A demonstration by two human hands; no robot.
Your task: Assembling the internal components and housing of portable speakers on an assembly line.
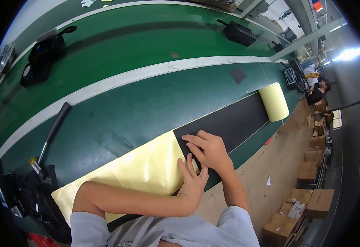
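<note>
A long black sheet (229,123) lies across the green bench, its far right end wound into a pale yellow roll (274,102). Glossy pale yellow backing paper (138,164) covers the part to the left, ending in a straight edge across the black. My right hand (209,151) rests on the black sheet by that edge, index finger and thumb stretched out and apart. Just below it, my left hand (193,183) lies at the paper's near corner with its fingers spread. The fingertips meet the sheet there; the left forearm crosses over the yellow paper.
A black-handled hammer (53,131) lies to the left, above a black bag (44,206). A small dark square (238,75) sits beyond the sheet. Black items, including a box-shaped one (239,33), stand on the green conveyor. Cardboard boxes (280,226) and another person (317,91) are at right.
</note>
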